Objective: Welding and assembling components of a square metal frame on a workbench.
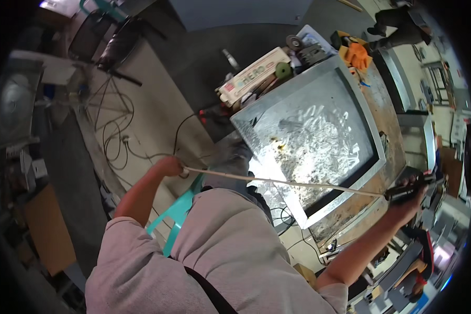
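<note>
My left hand [168, 166] is closed around one end of a long, thin, pale cord or strip [277, 181], at the left of my body. The cord runs nearly taut across in front of me to a dark handheld object [405, 189] at the right. My right hand [409, 206] is wrapped around that object, whose exact kind I cannot make out. Beyond the cord, a shallow grey metal tray or panel with a raised rim [380, 149] rests on a worn workbench [345, 214]. Pale smears and dark specks mark its shiny surface.
A long white-and-red box [256, 76], a green round disc [283, 70] and orange gloves [357, 55] lie along the tray's far side. A teal stool [178, 214] stands by my left side. Loose cable [115, 144] loops on the floor. Other people [400, 26] are at the right.
</note>
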Demonstrator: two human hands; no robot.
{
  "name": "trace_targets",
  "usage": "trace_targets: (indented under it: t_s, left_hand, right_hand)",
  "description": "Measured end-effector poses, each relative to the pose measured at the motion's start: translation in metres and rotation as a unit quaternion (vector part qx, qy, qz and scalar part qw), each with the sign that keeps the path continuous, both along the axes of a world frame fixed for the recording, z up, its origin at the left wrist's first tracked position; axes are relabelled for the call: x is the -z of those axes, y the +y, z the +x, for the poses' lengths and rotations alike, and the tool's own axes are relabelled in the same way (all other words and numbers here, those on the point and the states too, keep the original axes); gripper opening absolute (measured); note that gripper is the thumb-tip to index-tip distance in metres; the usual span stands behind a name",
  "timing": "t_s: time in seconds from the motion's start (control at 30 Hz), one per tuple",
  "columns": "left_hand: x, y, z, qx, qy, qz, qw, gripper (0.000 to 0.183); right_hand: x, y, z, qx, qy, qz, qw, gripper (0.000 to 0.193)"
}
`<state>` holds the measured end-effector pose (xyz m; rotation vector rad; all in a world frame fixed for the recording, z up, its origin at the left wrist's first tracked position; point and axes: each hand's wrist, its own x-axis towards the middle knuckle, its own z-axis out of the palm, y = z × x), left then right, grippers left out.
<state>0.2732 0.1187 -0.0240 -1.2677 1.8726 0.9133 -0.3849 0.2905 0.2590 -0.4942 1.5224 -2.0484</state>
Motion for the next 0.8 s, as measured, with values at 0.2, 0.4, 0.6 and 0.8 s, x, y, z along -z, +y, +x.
trace_targets:
  t_s: [0.2, 0.4, 0.6, 0.8]
  left_hand:
    - [-0.124, -0.019, 0.045, -0.036, -0.051, -0.187, 0.98, 0.029]
    - [-0.222, -0.045, 0.039, -0.063, -0.028, -0.305, 0.95, 0.021]
    - [-0.149, -0.066, -0.003, 0.014, -0.034, -0.185, 0.982, 0.028]
    - [-0.072, -0.087, -0.075, 0.187, 0.019, -0.037, 0.981, 0.042]
  right_hand:
    - [0.024, 0.022, 0.012, 0.007, -0.007, 0.034, 0.999, 0.035]
    - [0.016, 0.008, 0.045, 0.053, 0.061, 0.046, 0.996, 0.039]
    - [-0.009, -0.011, 0.066, 0.048, 0.221, 0.098, 0.969, 0.028]
    - [-0.023, -0.062, 0.05, 0.015, 0.212, 0.1, 0.972, 0.023]
